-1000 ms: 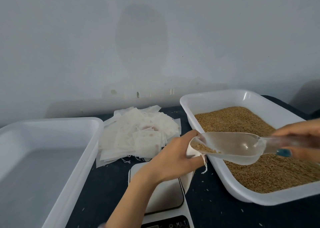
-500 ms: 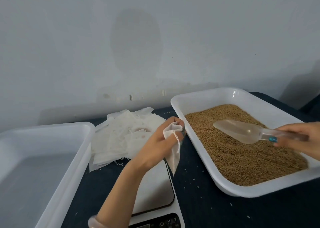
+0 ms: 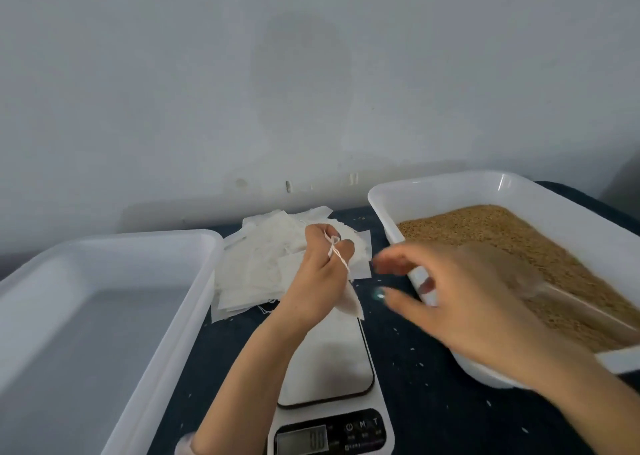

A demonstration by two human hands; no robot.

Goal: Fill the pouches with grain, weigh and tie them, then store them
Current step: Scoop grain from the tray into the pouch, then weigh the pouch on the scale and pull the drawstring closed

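Note:
My left hand [image 3: 318, 281] grips the neck of a small white pouch [image 3: 351, 304], whose drawstring loops over my fingers; the pouch hangs just above the scale [image 3: 329, 361]. My right hand [image 3: 460, 302], blurred with motion, holds nothing and reaches with spread fingers toward the pouch. The clear plastic scoop [image 3: 568, 302] lies in the brown grain [image 3: 519, 243] inside the white tray [image 3: 450, 186] on the right. A heap of flat white pouches [image 3: 256, 267] lies behind my left hand.
A large white tray [image 3: 114, 243] with nothing in it stands at the left. The table top [image 3: 426, 402] is dark, with scattered grains. A pale wall rises right behind the table.
My right hand has let go of the scoop, which now lies in the grain, and has moved left toward the pouch. My left hand has stayed above the scale with the pouch.

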